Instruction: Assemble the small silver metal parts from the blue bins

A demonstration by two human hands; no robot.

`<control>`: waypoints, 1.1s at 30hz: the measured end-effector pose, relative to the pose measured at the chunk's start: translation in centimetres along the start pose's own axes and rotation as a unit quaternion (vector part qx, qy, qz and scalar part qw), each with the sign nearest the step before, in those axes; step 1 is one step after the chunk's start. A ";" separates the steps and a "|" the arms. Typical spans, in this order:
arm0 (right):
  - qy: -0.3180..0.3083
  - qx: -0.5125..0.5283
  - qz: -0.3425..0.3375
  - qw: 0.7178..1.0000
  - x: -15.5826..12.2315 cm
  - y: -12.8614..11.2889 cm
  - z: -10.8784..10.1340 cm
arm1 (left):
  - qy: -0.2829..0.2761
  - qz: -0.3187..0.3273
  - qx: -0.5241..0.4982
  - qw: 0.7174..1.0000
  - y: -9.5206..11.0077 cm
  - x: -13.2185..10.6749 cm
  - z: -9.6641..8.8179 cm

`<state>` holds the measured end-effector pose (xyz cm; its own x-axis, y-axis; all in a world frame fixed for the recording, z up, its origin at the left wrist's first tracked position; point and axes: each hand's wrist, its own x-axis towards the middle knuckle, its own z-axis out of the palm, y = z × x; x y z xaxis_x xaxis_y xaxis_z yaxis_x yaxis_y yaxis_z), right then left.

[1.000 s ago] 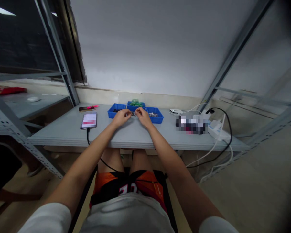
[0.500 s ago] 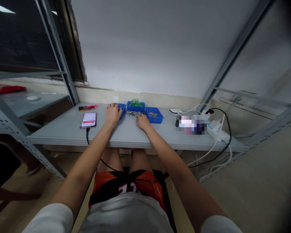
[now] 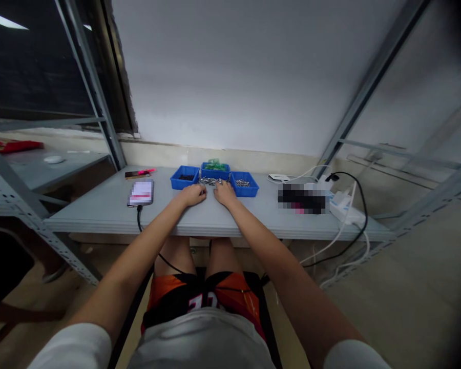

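Observation:
My left hand [image 3: 194, 195] rests on the table in front of the left blue bin [image 3: 179, 183], which holds small dark pieces [image 3: 186, 177]. Its fingers are curled together; what they pinch is too small to make out. My right hand [image 3: 225, 193] is bent down at the near edge of a heap of small shiny metal parts [image 3: 209, 181], close to the right blue bin [image 3: 248, 191]. The fingers of that hand are drawn in, and anything between them is hidden. More metal parts [image 3: 243, 182] lie in the right bin.
Behind the heap stands a third blue bin [image 3: 215, 174] with green plastic [image 3: 215, 165] in it. On the left lie a phone [image 3: 141, 192] with a black cable and a pink pen [image 3: 146, 171]. A white power strip [image 3: 343, 207] with cables is at the right, beside a blurred-out object [image 3: 302, 199].
My left hand has come out of the left bin, moving right and toward me, beside my right hand. My right hand has stayed at the metal heap with a small shift.

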<state>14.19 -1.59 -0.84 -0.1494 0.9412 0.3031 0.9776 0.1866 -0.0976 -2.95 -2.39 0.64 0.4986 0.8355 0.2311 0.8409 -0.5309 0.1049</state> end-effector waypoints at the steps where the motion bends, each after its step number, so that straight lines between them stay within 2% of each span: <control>1: -0.012 -0.002 -0.004 1.000 0.1 -0.1 0.0 | 0.000 -0.001 -0.002 1.000 0.0 0.0 0.0; 4: -0.036 -0.007 -0.015 0.999 0.4 -0.1 0.1 | 0.004 -0.007 -0.005 1.000 0.0 0.1 0.0; 11: -0.013 0.013 -0.039 0.999 0.7 0.7 -0.1 | 0.017 -0.002 -0.034 0.999 -0.2 0.1 0.2; 22: 0.031 0.067 -0.021 0.997 -0.2 0.7 -0.6 | 0.037 -0.003 -0.063 0.997 -0.3 0.2 0.4; 24: 0.041 0.090 -0.054 0.994 -0.2 0.6 -0.4 | 0.046 -0.005 -0.071 0.996 -0.3 0.3 0.4; 28: 0.056 0.162 -0.176 0.969 0.3 0.5 0.3 | 0.057 0.006 -0.083 0.995 -0.5 0.5 0.6; 33: 0.070 0.207 -0.199 0.955 0.7 0.6 0.6 | 0.061 0.025 -0.093 0.993 -1.1 0.8 0.9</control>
<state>14.57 -0.69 -1.24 -0.4479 0.7302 0.5160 0.7004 0.6452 -0.3051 -3.27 -1.04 -0.15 0.4995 0.7899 0.3557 0.7566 -0.5977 0.2650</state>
